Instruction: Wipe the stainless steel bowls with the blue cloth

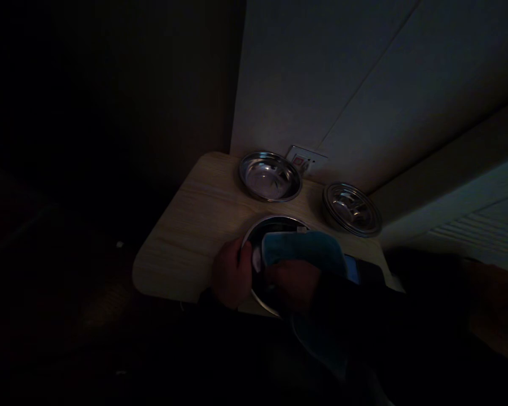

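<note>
The picture is very dark. A steel bowl point(274, 217) is at the table's near edge, tilted or flat, I cannot tell which. My left hand point(232, 275) is closed on its left rim. Inside the bowl, my right hand point(295, 281) has its fingers curled against a teal cloth point(307, 247), which drapes over the bowl's right side. Part of the cloth hangs below my right forearm. The fingertips of my right hand are lost in shadow.
A pale wooden table point(182, 242) stands against the wall, holding a wide steel bowl point(271, 177) and, at right, what looks like stacked steel bowls point(352, 210). Behind them is a wall socket point(307, 159). A dark object with a blue patch point(352, 269) lies beyond the cloth.
</note>
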The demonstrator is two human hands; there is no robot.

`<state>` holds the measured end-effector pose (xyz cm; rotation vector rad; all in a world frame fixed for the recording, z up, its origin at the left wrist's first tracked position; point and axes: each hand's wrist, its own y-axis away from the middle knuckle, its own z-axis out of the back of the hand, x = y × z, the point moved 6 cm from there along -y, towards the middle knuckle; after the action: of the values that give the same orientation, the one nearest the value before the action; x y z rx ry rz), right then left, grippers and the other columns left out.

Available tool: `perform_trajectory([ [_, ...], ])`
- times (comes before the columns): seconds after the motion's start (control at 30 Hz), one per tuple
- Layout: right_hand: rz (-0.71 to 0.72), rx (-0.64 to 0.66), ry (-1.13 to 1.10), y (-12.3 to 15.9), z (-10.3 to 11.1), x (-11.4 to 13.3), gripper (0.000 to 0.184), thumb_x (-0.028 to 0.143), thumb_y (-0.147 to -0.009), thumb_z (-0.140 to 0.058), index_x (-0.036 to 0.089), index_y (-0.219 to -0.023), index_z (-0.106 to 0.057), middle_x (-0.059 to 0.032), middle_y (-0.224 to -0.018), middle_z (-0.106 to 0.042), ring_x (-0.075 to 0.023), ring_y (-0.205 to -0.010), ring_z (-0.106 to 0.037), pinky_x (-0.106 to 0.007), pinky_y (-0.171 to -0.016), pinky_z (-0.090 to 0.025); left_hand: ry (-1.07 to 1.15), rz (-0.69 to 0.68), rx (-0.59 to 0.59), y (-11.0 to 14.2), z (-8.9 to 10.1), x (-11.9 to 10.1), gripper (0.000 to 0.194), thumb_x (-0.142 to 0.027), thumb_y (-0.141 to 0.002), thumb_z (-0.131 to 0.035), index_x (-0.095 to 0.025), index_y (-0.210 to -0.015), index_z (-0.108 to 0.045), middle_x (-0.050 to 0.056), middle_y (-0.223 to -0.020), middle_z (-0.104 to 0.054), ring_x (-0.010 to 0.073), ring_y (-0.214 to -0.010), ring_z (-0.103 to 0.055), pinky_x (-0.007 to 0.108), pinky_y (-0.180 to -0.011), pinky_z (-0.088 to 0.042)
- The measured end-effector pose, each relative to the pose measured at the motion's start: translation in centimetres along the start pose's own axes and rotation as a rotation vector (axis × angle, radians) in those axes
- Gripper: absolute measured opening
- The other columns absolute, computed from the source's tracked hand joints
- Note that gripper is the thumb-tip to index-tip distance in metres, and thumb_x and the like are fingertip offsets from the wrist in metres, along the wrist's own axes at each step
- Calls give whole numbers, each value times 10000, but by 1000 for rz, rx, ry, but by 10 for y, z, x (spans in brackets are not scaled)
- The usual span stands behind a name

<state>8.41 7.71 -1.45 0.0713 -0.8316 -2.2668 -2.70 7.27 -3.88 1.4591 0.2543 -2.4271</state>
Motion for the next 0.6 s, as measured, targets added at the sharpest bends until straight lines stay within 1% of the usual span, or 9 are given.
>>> perform_trajectory([
  [0.07,25,-19,20,3,-1,0,298,119,-696,-510,213,-954,-624,-63,-934,-670,-222,-848,-623,-270,-642,-433,-3,0,23,-1,-1,-2,312,-328,-836,-371,-161,-847,-635,63,-804,-654,173,-754,-578,270,-656,-417],
  [0.17,-1,-108,63,-9,7,2,277,135,-713,-487,170,-963,-601,-90,-951,-659,-225,-843,-621,-278,-639,-444,-13,0,48,-3,-1,-3,316,-329,-838,-370,-160,-823,-637,61,-794,-650,170,-751,-576,276,-677,-416],
  [0.27,-101,-239,76,-27,21,-1,235,182,-754,-466,153,-969,-556,-97,-958,-644,-210,-867,-608,-275,-681,-452,-7,-6,60,-4,-1,-2,306,-323,-834,-377,-163,-809,-637,62,-814,-654,173,-766,-582,282,-700,-416],
  [0.37,-244,-328,86,-37,31,-18,216,225,-801,-427,157,-984,-517,-109,-967,-628,-222,-882,-599,-296,-684,-462,10,-18,56,-3,-1,0,299,-317,-835,-374,-173,-846,-636,58,-842,-661,174,-788,-587,280,-710,-421],
  [0.5,-394,-394,93,-38,37,-42,239,173,-825,-356,128,-1022,-482,-160,-1006,-600,-270,-924,-580,-360,-685,-469,-35,-30,23,-2,0,0,306,-326,-833,-375,-168,-866,-635,64,-840,-658,178,-784,-583,283,-705,-422],
  [0.57,-414,-408,90,-39,38,-46,250,149,-819,-350,109,-1028,-480,-175,-1010,-594,-282,-932,-575,-376,-695,-465,-58,-49,18,-3,-1,-1,312,-327,-835,-370,-165,-866,-635,67,-832,-655,177,-777,-582,281,-698,-419],
  [0.6,-400,-406,85,-40,38,-45,249,150,-818,-356,104,-1027,-484,-176,-1012,-594,-278,-931,-576,-371,-706,-462,-63,-58,20,-3,-2,-1,314,-325,-837,-366,-166,-869,-635,68,-829,-655,177,-775,-582,279,-694,-418],
])
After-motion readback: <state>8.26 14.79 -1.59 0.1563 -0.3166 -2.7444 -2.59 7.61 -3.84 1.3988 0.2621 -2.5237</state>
